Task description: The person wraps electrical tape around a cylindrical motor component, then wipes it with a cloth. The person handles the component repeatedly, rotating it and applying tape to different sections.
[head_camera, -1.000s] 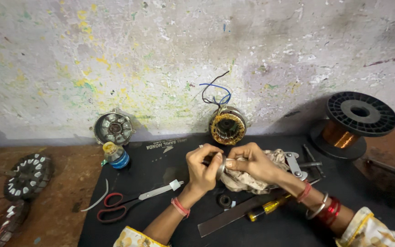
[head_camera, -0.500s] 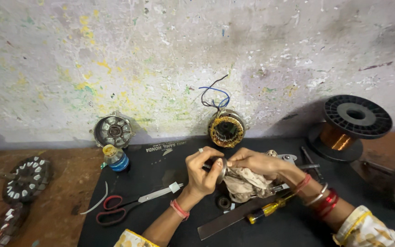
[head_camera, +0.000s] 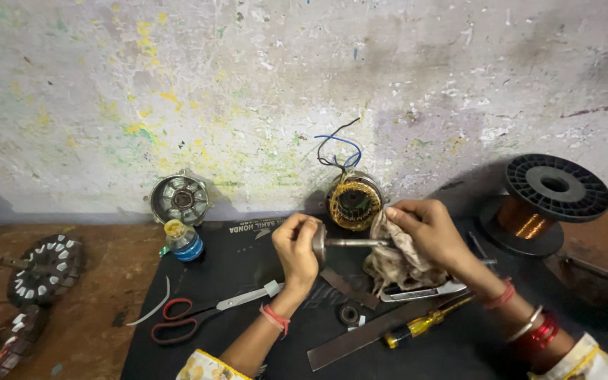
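The left hand [head_camera: 297,250] gripped a metal shaft [head_camera: 350,243] while the right hand [head_camera: 427,232] clutched a soiled rag [head_camera: 392,264] against it, above a black mat [head_camera: 248,260].

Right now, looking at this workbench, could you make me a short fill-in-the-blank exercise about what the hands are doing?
1. The left hand grips one end of a metal ____.
2. The right hand presses a crumpled ____ around the shaft.
3. The scissors on the black mat have ____ handles.
4. The spool at right is wound with ____ wire.

Missing words: shaft; rag; red; copper
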